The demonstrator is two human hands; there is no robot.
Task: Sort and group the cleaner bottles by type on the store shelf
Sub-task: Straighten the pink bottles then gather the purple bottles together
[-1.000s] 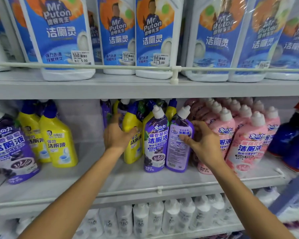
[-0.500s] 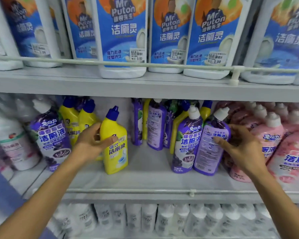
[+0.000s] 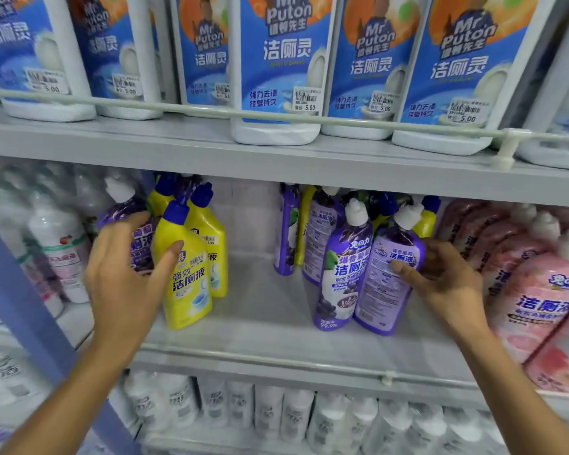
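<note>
Yellow bottle (image 3: 186, 277) with a blue cap stands on the left of the middle shelf (image 3: 263, 326), just beside more yellow ones. The left hand (image 3: 125, 274) holds it, thumb on the front and fingers curled behind. The right hand (image 3: 447, 280) holds a tilted purple bottle (image 3: 381, 290), thumb on its label. It touches a second purple bottle (image 3: 339, 274). Pink bottles (image 3: 539, 307) stand near, on the right.

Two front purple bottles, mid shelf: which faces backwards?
The right-hand purple bottle, held by the right hand: it shows the pale fine-print back label, while its left neighbour shows the grape picture.
</note>
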